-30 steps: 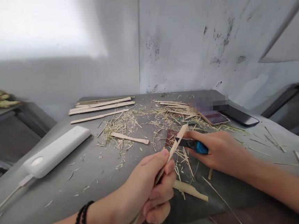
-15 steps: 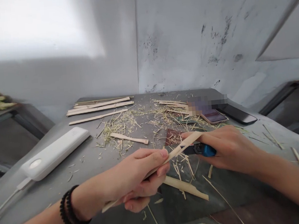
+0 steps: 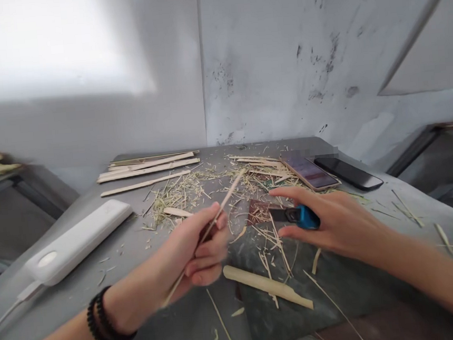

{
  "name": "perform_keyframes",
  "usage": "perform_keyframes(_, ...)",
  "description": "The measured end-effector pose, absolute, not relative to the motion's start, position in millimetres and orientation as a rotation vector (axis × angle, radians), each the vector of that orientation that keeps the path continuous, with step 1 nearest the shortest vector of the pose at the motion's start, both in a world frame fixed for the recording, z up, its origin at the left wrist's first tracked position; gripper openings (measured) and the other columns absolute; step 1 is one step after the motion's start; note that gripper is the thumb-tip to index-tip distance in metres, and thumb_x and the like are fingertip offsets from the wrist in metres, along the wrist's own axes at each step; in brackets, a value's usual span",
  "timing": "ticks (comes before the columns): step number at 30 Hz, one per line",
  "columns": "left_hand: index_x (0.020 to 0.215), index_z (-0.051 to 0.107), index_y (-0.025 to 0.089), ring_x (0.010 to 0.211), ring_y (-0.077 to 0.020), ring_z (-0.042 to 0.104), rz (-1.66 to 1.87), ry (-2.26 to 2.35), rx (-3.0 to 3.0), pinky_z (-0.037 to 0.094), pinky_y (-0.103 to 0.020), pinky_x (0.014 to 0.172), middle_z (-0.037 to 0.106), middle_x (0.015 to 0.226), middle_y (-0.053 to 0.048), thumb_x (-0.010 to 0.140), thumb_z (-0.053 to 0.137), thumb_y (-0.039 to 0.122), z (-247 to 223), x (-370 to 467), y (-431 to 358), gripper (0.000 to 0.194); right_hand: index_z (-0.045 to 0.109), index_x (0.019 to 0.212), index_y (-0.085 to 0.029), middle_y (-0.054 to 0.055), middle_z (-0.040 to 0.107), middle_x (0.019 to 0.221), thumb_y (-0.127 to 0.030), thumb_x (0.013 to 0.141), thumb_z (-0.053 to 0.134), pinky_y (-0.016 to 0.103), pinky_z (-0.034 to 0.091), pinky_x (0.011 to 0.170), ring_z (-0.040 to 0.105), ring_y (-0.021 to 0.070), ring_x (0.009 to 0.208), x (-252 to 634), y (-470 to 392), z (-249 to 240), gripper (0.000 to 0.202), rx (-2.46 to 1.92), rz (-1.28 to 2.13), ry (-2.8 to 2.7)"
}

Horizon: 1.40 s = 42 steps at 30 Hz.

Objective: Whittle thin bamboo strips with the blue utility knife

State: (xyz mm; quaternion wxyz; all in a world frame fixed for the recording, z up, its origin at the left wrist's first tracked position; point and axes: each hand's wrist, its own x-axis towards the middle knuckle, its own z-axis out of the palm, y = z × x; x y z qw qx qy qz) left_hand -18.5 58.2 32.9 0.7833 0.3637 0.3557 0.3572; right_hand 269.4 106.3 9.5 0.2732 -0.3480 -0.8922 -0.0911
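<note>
Nearest you, two dark beaded bands [image 3: 92, 322] circle your left wrist, behind the grip, and one thick pale stick [image 3: 268, 287] lies on the dark sheet [image 3: 280, 329], nearer than and between your hands. Your left hand [image 3: 181, 243] is closed around one thin strip [image 3: 230, 192]: it runs slantwise through your fist, one end out beside the wrist, the other pointing away and to the right. Your right hand [image 3: 336, 218] holds one knife [image 3: 293, 215] with a blue handle, thumb and forefinger spread on either side; the blade points toward your left fist, apart from the thin strip. Left of your left grip lies one white device [image 3: 82, 246] with one cable [image 3: 3, 319]. Just past your left thumb, partly hidden behind it, is one short flat piece [image 3: 177, 212]; farther on, shavings [image 3: 180, 190] spread ahead of both hands, too many to count. Beyond your right hand lie two phones side by side, a purple-screened phone [image 3: 309, 172] and a black phone [image 3: 348, 172]. Farthest across the table, ahead and left of your left fist, one slat [image 3: 146, 183] lies apart from a stack of slats [image 3: 149, 170] too overlapped to count.
</note>
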Motion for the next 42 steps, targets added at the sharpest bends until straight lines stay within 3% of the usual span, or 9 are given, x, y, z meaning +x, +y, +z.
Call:
perform_keyframes(2, 0.080, 0.051, 0.023, 0.037, -0.0050, 0.008, 0.720, 0.681, 0.706, 0.026, -0.012, 0.033, 0.027, 0.051, 0.012, 0.108, 0.044, 0.042, 28.2, -7.7, 50.2, 0.035, 0.060, 0.133, -0.024, -0.009, 0.057, 0.058, -0.067, 0.103, 0.049, 0.026, 0.033, 0.049, 0.048, 0.0115, 0.042, 265.0, 104.9, 7.1, 0.054, -0.941, -0.142, -2.441)
perform_keyframes(7, 0.078, 0.046, 0.024, 0.035, -0.0059, 0.005, 0.653, 0.645, 0.634, 0.021, -0.011, 0.031, 0.024, 0.048, 0.012, 0.110, 0.032, 0.047, 26.0, 10.4, 34.9, 0.042, 0.060, 0.115, -0.023, -0.002, 0.073, 0.084, -0.063, 0.106, 0.047, 0.026, 0.041, 0.060, 0.064, 0.0126, 0.063, 255.1, 91.1, 2.3, 0.044, -0.794, 0.125, -2.513)
perform_keyframes(11, 0.077, 0.043, 0.025, 0.034, -0.0053, 0.005, 0.630, 0.648, 0.686, 0.021, -0.011, 0.031, 0.024, 0.048, 0.012, 0.110, 0.027, 0.050, 25.8, 17.3, 29.1, 0.044, 0.057, 0.104, -0.022, -0.004, 0.066, 0.073, -0.067, 0.106, 0.044, 0.028, 0.037, 0.057, 0.061, 0.0132, 0.060, 254.4, 85.9, -0.5, 0.047, -0.778, 0.132, -2.511)
perform_keyframes(20, 0.071, 0.039, 0.023, 0.034, -0.0049, 0.012, 0.597, 0.640, 0.768, 0.029, -0.010, 0.035, 0.023, 0.049, 0.011, 0.111, 0.020, 0.048, 22.2, 20.0, 26.6, 0.051, 0.058, 0.100, -0.021, -0.003, 0.066, 0.071, -0.063, 0.108, 0.042, 0.031, 0.032, 0.057, 0.063, 0.0145, 0.059, 253.7, 87.9, -3.1, 0.045, -0.818, 0.044, -2.536)
perform_keyframes(25, 0.073, 0.040, 0.024, 0.034, -0.0055, 0.012, 0.595, 0.634, 0.767, 0.031, -0.010, 0.034, 0.023, 0.048, 0.011, 0.111, 0.025, 0.047, 21.1, 20.8, 26.8, 0.047, 0.059, 0.096, -0.021, -0.001, 0.067, 0.071, -0.057, 0.109, 0.042, 0.031, 0.029, 0.057, 0.061, 0.0141, 0.058, 253.3, 88.8, -4.0, 0.042, -0.821, -0.006, -2.511)
perform_keyframes(36, 0.077, 0.040, 0.025, 0.037, -0.0058, 0.008, 0.612, 0.666, 0.728, 0.025, -0.010, 0.033, 0.023, 0.049, 0.012, 0.109, 0.036, 0.057, 23.1, 18.9, 28.6, 0.046, 0.057, 0.087, -0.022, 0.000, 0.067, 0.070, -0.062, 0.108, 0.039, 0.033, 0.025, 0.055, 0.059, 0.0146, 0.056, 250.4, 93.8, -6.9, 0.048, -0.929, -0.164, -2.433)
perform_keyframes(42, 0.075, 0.038, 0.025, 0.038, -0.0056, 0.008, 0.597, 0.710, 0.725, 0.022, -0.011, 0.033, 0.023, 0.049, 0.013, 0.099, 0.057, 0.064, 25.3, 19.9, 29.1, 0.049, 0.061, 0.093, -0.023, -0.002, 0.068, 0.070, -0.065, 0.107, 0.039, 0.033, 0.025, 0.054, 0.063, 0.0163, 0.058, 257.0, 101.0, -4.6, 0.050, -1.001, -0.203, -2.403)
